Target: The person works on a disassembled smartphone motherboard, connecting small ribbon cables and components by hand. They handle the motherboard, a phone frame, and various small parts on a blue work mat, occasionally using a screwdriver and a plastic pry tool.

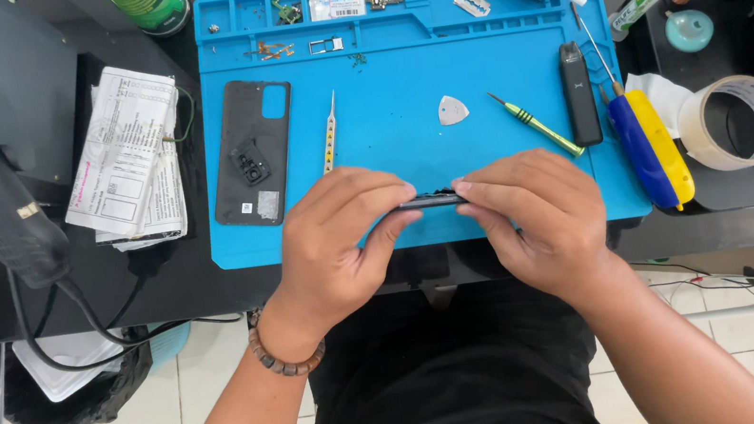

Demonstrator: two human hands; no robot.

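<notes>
Dark and thin, the phone body point(430, 200) is held edge-on between both hands just above the near edge of the blue silicone work mat point(388, 143), its long axis running left to right across the person's front. The left hand point(337, 236) clamps its left end with fingers curled over the top and thumb beneath; the right hand point(540, 216) pinches the right end the same way, so both sit equally near. Only a sliver shows between the fingertips, so whether it is a frame or a whole handset is hard to tell.

Farther out on the mat lie a black back cover point(253, 155), slim tweezers point(329, 134), a pale triangular pick point(453, 110) and a green-handled screwdriver point(539, 125). A tape roll point(738, 122) stands off the mat to the right.
</notes>
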